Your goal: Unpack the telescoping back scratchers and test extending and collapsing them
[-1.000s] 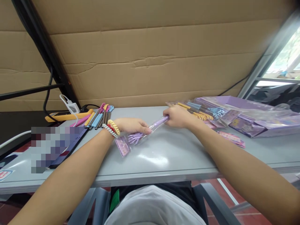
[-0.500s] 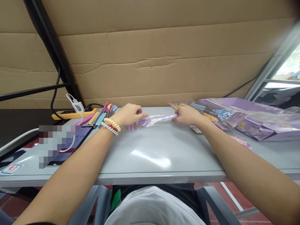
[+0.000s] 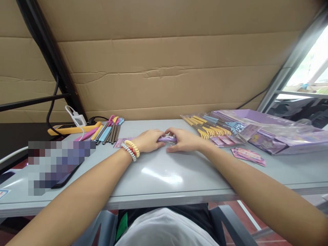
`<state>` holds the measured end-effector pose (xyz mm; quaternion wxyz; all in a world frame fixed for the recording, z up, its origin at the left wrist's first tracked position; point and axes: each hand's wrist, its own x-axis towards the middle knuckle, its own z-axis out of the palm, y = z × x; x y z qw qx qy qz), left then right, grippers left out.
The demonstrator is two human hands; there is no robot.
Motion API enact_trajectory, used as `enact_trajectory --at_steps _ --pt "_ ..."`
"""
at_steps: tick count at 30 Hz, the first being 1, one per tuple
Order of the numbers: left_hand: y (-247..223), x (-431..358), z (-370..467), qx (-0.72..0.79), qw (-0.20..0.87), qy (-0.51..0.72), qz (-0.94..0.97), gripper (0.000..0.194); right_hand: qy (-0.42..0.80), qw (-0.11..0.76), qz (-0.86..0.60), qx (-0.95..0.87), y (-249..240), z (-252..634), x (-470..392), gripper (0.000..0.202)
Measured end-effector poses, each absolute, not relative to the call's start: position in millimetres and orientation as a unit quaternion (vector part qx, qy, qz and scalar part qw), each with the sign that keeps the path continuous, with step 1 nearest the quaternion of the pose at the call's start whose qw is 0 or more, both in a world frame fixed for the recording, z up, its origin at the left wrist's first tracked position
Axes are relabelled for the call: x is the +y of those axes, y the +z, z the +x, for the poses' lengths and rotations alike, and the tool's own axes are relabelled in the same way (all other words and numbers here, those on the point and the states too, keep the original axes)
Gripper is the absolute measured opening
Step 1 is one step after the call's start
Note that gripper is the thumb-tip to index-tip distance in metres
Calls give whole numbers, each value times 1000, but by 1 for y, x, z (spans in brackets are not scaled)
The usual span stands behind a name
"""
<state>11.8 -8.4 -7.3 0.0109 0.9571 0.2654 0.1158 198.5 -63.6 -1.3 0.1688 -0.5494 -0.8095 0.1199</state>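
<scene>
A purple back scratcher [image 3: 167, 139] in a clear plastic bag lies between my hands over the middle of the table. My left hand [image 3: 148, 140] pinches it from the left with thumb and fingers. From the other side my right hand [image 3: 186, 140] curls round its right end, fingertips close to those of my left hand. Part of the bag's pink printed card [image 3: 120, 142] sticks out left of my left wrist. My hands hide most of the scratcher's length.
Bagged yellow back scratchers [image 3: 205, 128] and blue ones [image 3: 234, 126] lie right, before a purple box [image 3: 284, 147]. Pink cards [image 3: 248, 156] lie nearer. Unbagged scratchers [image 3: 110, 131] lie left, by a yellow case [image 3: 77, 128] and a dark tablet [image 3: 68, 176]. Cardboard [image 3: 164, 75] stands behind the table.
My right hand has moved left, away from the bagged scratchers, and now meets my left hand at the purple one. The view has shifted slightly.
</scene>
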Motion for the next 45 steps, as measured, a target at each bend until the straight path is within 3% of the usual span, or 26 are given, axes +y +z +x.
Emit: enact_trajectory --at_steps 8,12,18,21,25,33,39,45 --pt "-6 1 5 240 -10 150 959 24 90 261 -534 -799 21 218 -66 14" --pt "-7 -1 7 200 -36 231 952 21 121 219 -501 -828 27 220 -73 11" --pt "-3 -5 10 164 4 343 925 15 81 379 -418 -822 30 215 -85 8" --pt "-1 -6 9 161 38 352 921 16 63 403 -400 -821 31 213 -87 7" --pt "-4 3 4 189 63 296 934 20 37 327 -441 -835 27 208 -84 14" --pt "-17 22 -6 303 72 132 941 32 111 106 -507 -848 11 199 -73 8" --pt "-13 20 -6 315 70 111 940 54 121 95 -512 -845 13 200 -74 18" --pt "-16 24 -6 326 56 103 938 49 71 127 -505 -851 12 198 -75 10"
